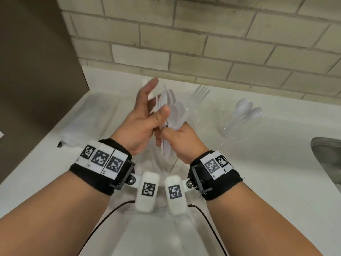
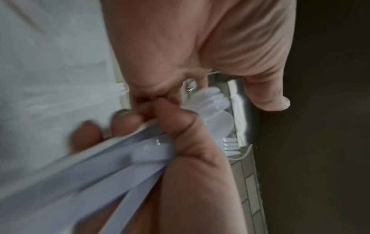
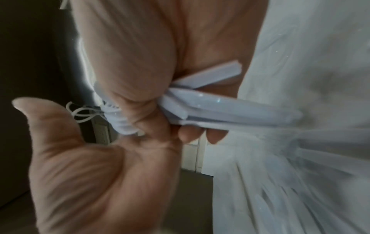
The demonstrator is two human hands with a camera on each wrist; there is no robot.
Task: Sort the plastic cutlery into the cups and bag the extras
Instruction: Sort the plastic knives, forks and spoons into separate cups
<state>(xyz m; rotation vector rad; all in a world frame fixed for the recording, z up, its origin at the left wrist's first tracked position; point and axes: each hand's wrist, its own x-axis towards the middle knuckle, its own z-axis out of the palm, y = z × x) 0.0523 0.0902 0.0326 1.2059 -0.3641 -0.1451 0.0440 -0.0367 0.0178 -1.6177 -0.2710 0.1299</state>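
My right hand [image 1: 166, 133] grips a bundle of white plastic cutlery [image 1: 175, 111] by the handles, spoon bowls pointing up. In the right wrist view its fingers [image 3: 138, 98] curl round the handles [image 3: 220, 109]. My left hand [image 1: 147, 104] is beside the bundle with fingers straight and blurred, thumb against the spoon bowls. Behind stand a clear cup with forks [image 1: 200, 97] and a clear cup with spoons [image 1: 239, 117]. A translucent plastic bag [image 1: 158, 172] lies on the counter under my hands, with cutlery handles showing through it in the right wrist view [image 3: 300, 174].
The white counter [image 1: 258, 182] meets a brick wall [image 1: 203, 43] at the back and a brown panel [image 1: 36, 71] on the left. A metal sink [image 1: 326, 154] is at the right edge. More crumpled clear plastic [image 1: 73, 139] lies at the left.
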